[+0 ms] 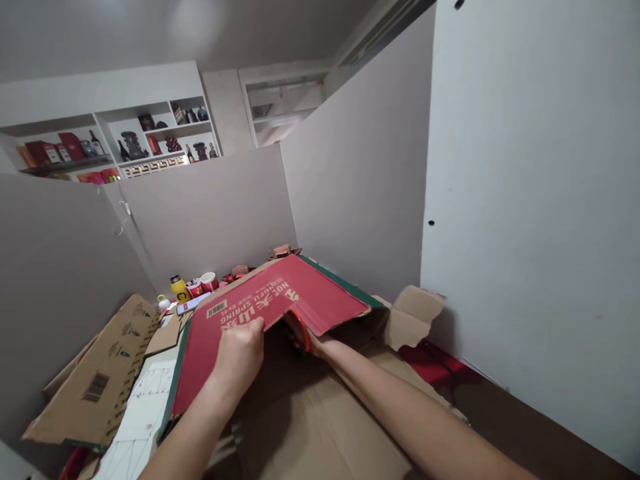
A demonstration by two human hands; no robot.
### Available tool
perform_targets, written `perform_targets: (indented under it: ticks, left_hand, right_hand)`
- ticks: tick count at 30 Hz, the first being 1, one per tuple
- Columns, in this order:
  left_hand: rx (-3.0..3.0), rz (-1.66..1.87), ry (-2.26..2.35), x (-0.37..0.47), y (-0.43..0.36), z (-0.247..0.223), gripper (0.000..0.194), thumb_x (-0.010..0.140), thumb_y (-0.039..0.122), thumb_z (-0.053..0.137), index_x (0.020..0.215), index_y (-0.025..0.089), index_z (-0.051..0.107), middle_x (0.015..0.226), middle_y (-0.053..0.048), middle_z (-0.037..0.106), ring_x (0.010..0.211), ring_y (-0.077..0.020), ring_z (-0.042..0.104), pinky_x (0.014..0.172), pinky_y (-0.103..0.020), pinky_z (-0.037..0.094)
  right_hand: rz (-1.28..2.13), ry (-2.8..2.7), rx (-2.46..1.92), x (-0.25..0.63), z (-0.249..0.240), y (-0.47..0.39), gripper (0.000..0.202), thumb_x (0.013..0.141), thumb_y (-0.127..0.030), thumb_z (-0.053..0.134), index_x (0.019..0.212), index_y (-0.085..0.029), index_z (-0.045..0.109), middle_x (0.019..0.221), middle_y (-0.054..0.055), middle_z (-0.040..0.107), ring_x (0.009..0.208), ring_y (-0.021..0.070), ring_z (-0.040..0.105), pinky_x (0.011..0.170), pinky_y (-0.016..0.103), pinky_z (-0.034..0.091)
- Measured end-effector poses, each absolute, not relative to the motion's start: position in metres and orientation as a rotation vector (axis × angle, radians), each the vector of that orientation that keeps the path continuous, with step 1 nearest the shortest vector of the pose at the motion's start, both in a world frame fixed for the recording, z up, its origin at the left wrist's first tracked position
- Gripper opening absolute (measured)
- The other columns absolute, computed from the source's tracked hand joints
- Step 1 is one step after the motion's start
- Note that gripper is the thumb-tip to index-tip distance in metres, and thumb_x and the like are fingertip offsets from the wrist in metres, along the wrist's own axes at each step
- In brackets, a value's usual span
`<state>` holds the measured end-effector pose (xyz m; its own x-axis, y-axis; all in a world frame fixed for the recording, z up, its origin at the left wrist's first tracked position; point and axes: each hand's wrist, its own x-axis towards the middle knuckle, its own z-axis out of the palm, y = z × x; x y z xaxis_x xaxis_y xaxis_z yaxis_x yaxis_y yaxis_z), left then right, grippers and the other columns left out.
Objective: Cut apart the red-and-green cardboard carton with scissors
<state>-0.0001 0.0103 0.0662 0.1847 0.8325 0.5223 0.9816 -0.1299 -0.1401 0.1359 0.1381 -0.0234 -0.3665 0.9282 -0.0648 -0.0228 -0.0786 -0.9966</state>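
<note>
A red cardboard box (260,293) with green edges and pale printed lettering lies in front of me, its brown inside showing below. My left hand (243,350) is closed on the cut edge of the red panel and lifts it a little. Inside the gap in that panel, my right hand (306,341) grips scissors (301,330) by their orange-red handle. The blades are mostly hidden under the cardboard. A slit runs into the red panel between the two hands.
At the left leans a flattened brown cardboard piece (110,373) beside white drawn-on paper (145,407). Behind stand a yellow bottle (179,289), a red-and-white cup (209,281) and a phone (193,304). Grey partitions (360,153) enclose the back and right. A torn flap (414,317) sticks out rightward.
</note>
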Motion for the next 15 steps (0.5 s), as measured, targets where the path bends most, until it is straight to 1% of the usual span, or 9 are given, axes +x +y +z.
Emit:
perform_targets:
  ticks: [2,3,5,8,11,15]
  left_hand:
    - [-2.023,-0.602,-1.723,-0.015,0.009,0.083,0.026,0.093,0.020,0.043,0.085,0.017,0.067,0.068,-0.005,0.068,0.059,-0.0140,0.063,0.056,-0.022,0.041]
    - [-2.031,-0.678,-1.725,-0.021,0.008,0.090,0.027,0.093,0.022,0.044,0.078,0.017,0.066,0.063,-0.003,0.066,0.056,-0.0127,0.060,0.054,-0.021,0.039]
    - [-2.030,-0.751,-1.696,-0.025,0.008,0.095,0.027,0.092,0.023,0.047,0.073,0.017,0.065,0.058,-0.001,0.063,0.052,-0.0113,0.056,0.052,-0.020,0.037]
    - [-2.019,-0.663,-1.614,-0.012,0.007,0.078,0.023,0.090,0.016,0.046,0.078,0.017,0.066,0.062,-0.002,0.066,0.053,-0.0130,0.060,0.052,-0.021,0.038]
    - [-2.023,-0.585,-1.559,0.008,0.004,0.051,0.022,0.085,0.007,0.046,0.081,0.015,0.066,0.065,-0.005,0.068,0.057,-0.0179,0.064,0.052,-0.024,0.041]
    - [-2.018,-0.538,-1.500,0.016,-0.001,0.034,0.025,0.083,0.004,0.046,0.095,0.013,0.066,0.077,-0.008,0.071,0.069,-0.0206,0.068,0.058,-0.026,0.048]
  right_hand:
    - [1.526,-1.429,-1.106,0.138,-0.019,0.132,0.034,0.095,-0.049,0.052,0.101,-0.015,0.058,0.065,-0.005,0.050,0.045,0.0047,0.040,0.042,0.018,0.036]
    - [1.518,-1.436,-1.126,0.139,-0.016,0.130,0.034,0.094,-0.049,0.054,0.100,-0.016,0.058,0.062,-0.006,0.048,0.044,0.0046,0.038,0.041,0.018,0.034]
    - [1.521,-1.436,-1.134,0.139,-0.011,0.127,0.035,0.092,-0.050,0.056,0.100,-0.016,0.058,0.061,-0.006,0.046,0.043,0.0046,0.037,0.039,0.018,0.032]
    - [1.581,-1.397,-1.114,0.140,-0.007,0.124,0.035,0.095,-0.050,0.052,0.101,-0.016,0.058,0.062,-0.005,0.047,0.045,0.0048,0.038,0.040,0.017,0.031]
    - [1.689,-1.365,-1.038,0.141,-0.006,0.118,0.040,0.097,-0.052,0.045,0.100,-0.014,0.058,0.065,-0.004,0.049,0.046,0.0048,0.038,0.042,0.018,0.033]
    - [1.807,-1.367,-0.921,0.140,-0.008,0.109,0.044,0.098,-0.054,0.042,0.097,-0.013,0.058,0.067,-0.004,0.050,0.048,0.0059,0.041,0.046,0.020,0.039]
